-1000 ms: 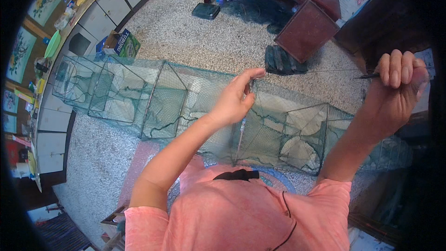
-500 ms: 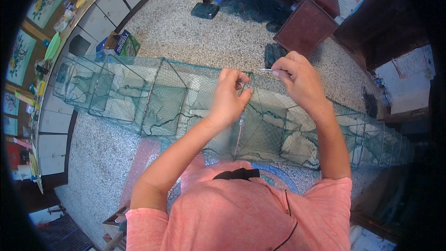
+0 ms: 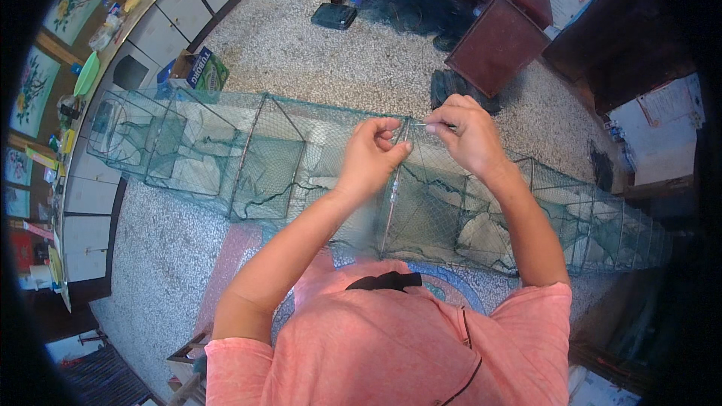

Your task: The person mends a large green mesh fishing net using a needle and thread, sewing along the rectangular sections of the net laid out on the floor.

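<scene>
A long green mesh net trap [image 3: 274,173], stretched over a row of thin metal frames, spans the view from left to right before me. Around the top of one upright frame rod [image 3: 390,214], the fingers and thumb of my left hand [image 3: 368,156] are curled, gripping the trap there; the exact pinch point is partly hidden. Just right of it, my right hand [image 3: 470,139] pinches a thin silvery needle-like tool [image 3: 420,125] between thumb and fingers. Its tip points left, close to the rod top and the mesh edge.
An open cardboard box [image 3: 197,71] stands beyond the trap at left, by a curved row of white cabinets [image 3: 154,34]. On the speckled floor farther off lie a dark folded bundle [image 3: 334,16] and dark netting [image 3: 414,9]. A brown board [image 3: 498,45] leans by a wooden desk.
My right hand has moved left and slightly down, bringing the tool to the rod top near my left hand. The left hand has barely shifted, and the trap lies the same.
</scene>
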The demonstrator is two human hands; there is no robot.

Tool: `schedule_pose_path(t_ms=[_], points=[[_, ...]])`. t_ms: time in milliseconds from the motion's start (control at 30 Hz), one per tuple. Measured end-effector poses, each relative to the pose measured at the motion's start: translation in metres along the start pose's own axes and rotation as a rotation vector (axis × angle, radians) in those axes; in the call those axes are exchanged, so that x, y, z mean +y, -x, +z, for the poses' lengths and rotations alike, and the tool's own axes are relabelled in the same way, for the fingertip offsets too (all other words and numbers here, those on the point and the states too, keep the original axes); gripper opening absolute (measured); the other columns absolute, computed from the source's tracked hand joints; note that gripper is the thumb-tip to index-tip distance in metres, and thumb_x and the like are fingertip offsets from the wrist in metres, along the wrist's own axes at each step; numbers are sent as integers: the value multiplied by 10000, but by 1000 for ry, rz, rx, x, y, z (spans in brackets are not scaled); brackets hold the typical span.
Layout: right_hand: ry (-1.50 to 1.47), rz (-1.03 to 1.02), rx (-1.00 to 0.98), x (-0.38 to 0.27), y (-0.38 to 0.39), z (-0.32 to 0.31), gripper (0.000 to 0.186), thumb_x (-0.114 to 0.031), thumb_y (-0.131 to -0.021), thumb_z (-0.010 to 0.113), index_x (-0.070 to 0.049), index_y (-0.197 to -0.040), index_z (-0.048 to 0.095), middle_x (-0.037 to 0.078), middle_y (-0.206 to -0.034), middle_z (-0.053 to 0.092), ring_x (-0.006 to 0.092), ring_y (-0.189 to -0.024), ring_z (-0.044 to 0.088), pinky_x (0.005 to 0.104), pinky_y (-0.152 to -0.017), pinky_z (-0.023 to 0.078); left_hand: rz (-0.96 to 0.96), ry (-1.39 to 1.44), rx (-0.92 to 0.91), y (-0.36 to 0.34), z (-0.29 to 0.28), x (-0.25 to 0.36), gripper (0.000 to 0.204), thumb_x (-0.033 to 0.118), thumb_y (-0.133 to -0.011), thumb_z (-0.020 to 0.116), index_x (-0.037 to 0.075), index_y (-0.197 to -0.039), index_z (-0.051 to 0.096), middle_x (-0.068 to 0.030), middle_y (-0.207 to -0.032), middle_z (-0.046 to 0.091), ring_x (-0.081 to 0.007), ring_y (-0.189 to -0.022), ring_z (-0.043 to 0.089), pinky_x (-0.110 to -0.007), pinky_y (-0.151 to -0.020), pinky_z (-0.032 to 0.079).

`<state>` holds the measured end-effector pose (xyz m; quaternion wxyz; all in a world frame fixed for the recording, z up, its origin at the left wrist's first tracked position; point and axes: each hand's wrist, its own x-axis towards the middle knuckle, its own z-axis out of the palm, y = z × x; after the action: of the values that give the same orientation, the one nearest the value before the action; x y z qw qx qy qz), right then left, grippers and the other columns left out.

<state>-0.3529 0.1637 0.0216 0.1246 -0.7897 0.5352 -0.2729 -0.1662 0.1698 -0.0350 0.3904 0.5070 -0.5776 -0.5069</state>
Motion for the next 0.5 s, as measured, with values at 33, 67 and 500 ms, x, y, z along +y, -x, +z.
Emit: schedule_pose_path(t_ms=[33, 67, 500], points=[[-36, 8, -12, 2, 0, 2, 41, -74, -754, 644, -70, -792, 658, 82, -815, 582, 285, -809, 547, 373, -714, 458, -22, 50, -5, 0, 0, 0, 393, 100, -770, 730, 3, -1113, 566, -13, -926, 523, -77, -781, 502, -223, -740, 469], [-88, 38, 10, 2, 0, 7, 42, -77, -757, 643, -63, -795, 655, 90, -815, 578, 287, -811, 548, 374, -717, 456, -45, 100, -8, 0, 0, 0, 390, 102, -772, 731, 3, -1111, 566, -6, -923, 520, -76, -785, 499, -220, -743, 465], [368, -174, -25, -34, -33, 39, 185, -219, -782, 635, -45, -723, 616, 102, -831, 550, 292, -834, 550, 382, -706, 455, -146, 230, -13, 0, 2, -8, 382, 29, -776, 675, -29, -1099, 477, -56, -970, 551, -124, -887, 541, -256, -810, 471]])
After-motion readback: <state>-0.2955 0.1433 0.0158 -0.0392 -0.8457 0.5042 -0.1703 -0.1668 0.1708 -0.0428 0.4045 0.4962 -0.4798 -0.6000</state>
